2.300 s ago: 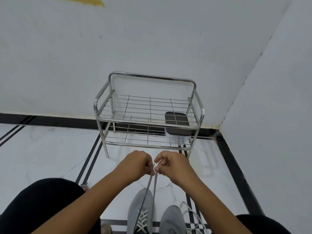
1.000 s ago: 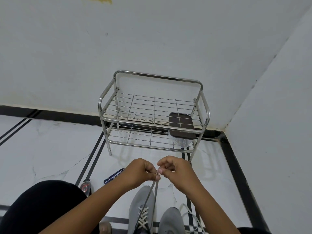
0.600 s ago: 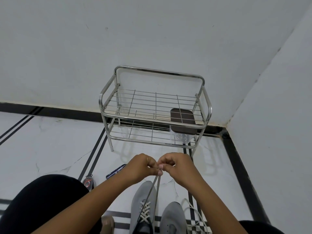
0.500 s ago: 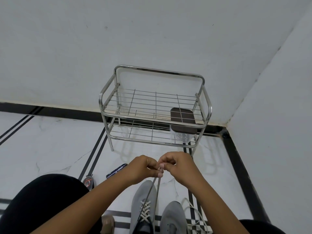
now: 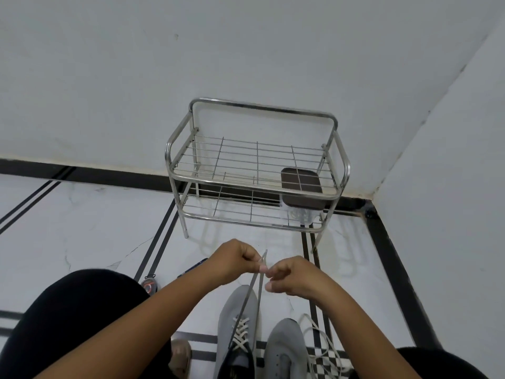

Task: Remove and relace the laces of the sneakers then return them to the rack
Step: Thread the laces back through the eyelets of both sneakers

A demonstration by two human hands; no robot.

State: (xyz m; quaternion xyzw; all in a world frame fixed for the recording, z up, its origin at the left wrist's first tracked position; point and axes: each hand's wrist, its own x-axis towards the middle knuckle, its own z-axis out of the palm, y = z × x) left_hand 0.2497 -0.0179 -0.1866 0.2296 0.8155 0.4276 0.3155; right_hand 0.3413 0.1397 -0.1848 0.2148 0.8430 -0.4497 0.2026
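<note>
The lace (image 5: 252, 302) of the left grey sneaker (image 5: 237, 332) runs up from the shoe's crossed eyelets as two taut strands, and both ends meet just above the toe, held between the two hands. The left hand (image 5: 237, 259) has its grip closed on one strand, pinching it between thumb and finger with a short tip sticking up past the knuckles. The right hand (image 5: 293, 276) is curled beside it, fingertips touching the strands; it seems to pinch the other end, though the exact contact is small and hard to read. From that grip the sneaker lies straight below and toward the person, its long axis pointing toward the rack (image 5: 257, 170), toe forward. Both hands are about equally near the shoe, the left more directly above it. My reading is that the ends are being evened or readied for tying, so the next move depends on keeping the strands tight along that upward line.

Just right of this sneaker sits the second sneaker (image 5: 285, 351), with no lace in its eyelets, and a loose white lace (image 5: 325, 348) lies on the floor (image 5: 82, 222) to its right. Beyond the sneaker's toe stands the wire rack in the room's corner, a dark-lidded box (image 5: 300, 181) on its lower shelf at the right. Nothing lies between shoe and rack. Left of the sneaker are a small round object (image 5: 149, 283) and a dark flat thing (image 5: 192, 266), partly hidden.
</note>
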